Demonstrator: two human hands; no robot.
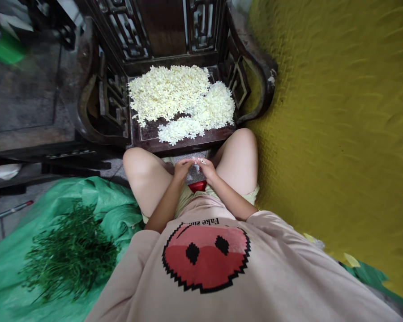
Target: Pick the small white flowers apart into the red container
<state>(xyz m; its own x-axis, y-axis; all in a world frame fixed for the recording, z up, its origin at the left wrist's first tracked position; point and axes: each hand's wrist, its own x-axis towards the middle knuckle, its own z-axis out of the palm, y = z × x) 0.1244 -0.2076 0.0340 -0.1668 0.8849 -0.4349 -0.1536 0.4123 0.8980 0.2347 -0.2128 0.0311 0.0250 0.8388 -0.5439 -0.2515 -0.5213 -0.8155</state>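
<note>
Between my knees, my left hand (184,168) and my right hand (206,168) meet at the fingertips. Both are closed, with fingers pinched together. Small white flowers (202,161) show at the fingers of my right hand. Whatever my left fingers pinch is too small to make out. Just beyond my hands, a big heap of loose cream-white flowers (171,91) covers much of the seat of a dark wooden chair (147,144). A smaller, whiter pile (183,129) lies along its front edge. Something red (198,186) shows in my lap below my wrists.
Thin green stems (74,255) lie heaped on a green plastic sheet (121,197) at my left. A dark wooden table (23,98) stands at the far left, bearing a green box (6,47). The yellow textured surface (339,134) rises close on my right.
</note>
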